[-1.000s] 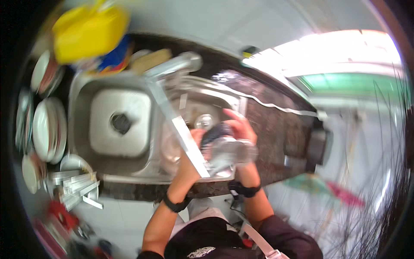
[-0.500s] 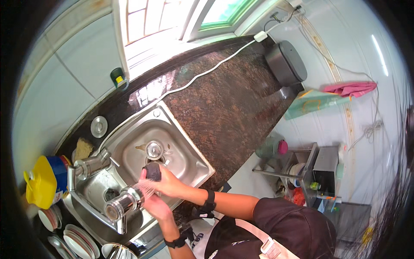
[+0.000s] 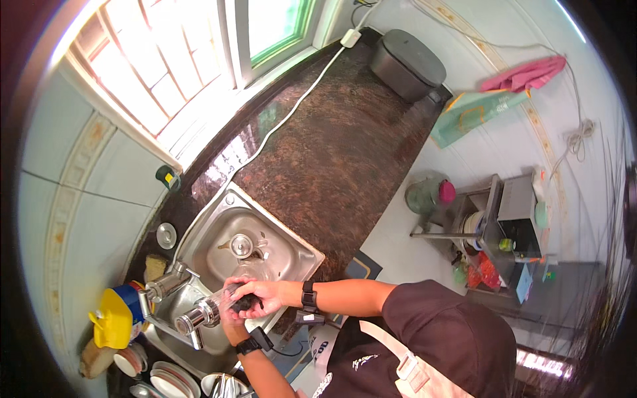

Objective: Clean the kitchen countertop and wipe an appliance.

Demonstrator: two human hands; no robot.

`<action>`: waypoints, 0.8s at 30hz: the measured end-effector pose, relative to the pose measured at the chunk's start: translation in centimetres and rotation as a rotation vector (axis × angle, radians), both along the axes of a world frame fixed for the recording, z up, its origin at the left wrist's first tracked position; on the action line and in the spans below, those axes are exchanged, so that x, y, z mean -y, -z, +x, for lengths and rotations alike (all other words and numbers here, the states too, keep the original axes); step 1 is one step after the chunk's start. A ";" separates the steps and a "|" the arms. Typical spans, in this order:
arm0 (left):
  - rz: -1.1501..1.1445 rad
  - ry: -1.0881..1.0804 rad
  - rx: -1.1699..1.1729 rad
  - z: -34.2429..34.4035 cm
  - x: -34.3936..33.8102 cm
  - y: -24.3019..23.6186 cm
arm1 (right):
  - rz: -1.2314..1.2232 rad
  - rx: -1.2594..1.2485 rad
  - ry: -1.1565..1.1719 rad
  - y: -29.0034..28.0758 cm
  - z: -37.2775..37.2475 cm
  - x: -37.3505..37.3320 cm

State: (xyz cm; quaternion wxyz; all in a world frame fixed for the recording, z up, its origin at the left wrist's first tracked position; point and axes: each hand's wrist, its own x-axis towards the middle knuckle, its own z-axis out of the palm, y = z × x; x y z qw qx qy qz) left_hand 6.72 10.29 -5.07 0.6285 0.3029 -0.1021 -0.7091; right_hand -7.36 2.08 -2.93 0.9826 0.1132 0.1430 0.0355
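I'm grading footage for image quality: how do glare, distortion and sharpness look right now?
Head view: the barred window is blown out white, with pale glare on the granite countertop nearby; head view: that countertop's back edge bows, and the picture's rim goes black; head view: the right hand looks fairly sharp, but the dark item it grips shows little detail.

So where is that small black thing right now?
Left of and below centre in the head view, the small black thing is gripped by the right hand, over the sink, just right of the shiny faucet nozzle.
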 end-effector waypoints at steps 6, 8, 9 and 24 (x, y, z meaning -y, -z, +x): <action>0.405 0.235 0.415 3.6 0.9 -0.4 | 0.029 0.080 -0.156 1.6 0.3 -0.2; 0.382 0.268 0.495 0.8 3.1 -5.2 | 0.094 0.020 -0.174 2.8 0.0 -0.1; 0.333 0.292 0.504 0.6 3.4 -5.3 | 0.084 0.054 -0.213 3.1 -0.2 0.2; 0.761 -0.065 0.740 -0.4 2.9 -2.9 | -0.968 -0.132 -0.323 -0.4 0.8 1.1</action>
